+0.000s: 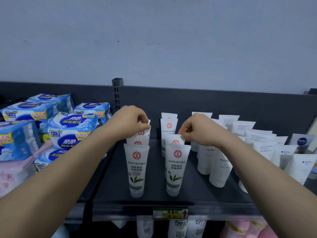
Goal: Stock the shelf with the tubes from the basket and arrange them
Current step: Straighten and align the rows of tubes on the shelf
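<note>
- Head view shows both hands reaching forward over the shelf point(154, 194). The green-tea tubes stand on their caps with the long axis upright and the crimped ends up, directly under the fingertips.
- The left hand point(132, 121) pinches the crimped top of the left-row tube point(143, 132), seemingly third from the front.
- The right hand point(197, 129) pinches the top corner of the right-row tube point(174, 140), second from the front.
- Each hand is nearer its own row, and bare shelf lies between the two rows.
- Count: the left row has three tubes for certain, with perhaps a fourth edge behind the fingers. The right row has four, the rear pair standing slightly left of the front pair.
- The basket is not in view.
- The likely next step is drawing each pinched tube into line behind its front neighbour.
- Two FLOR tubes point(221, 169) stand just right of the right row.
</note>
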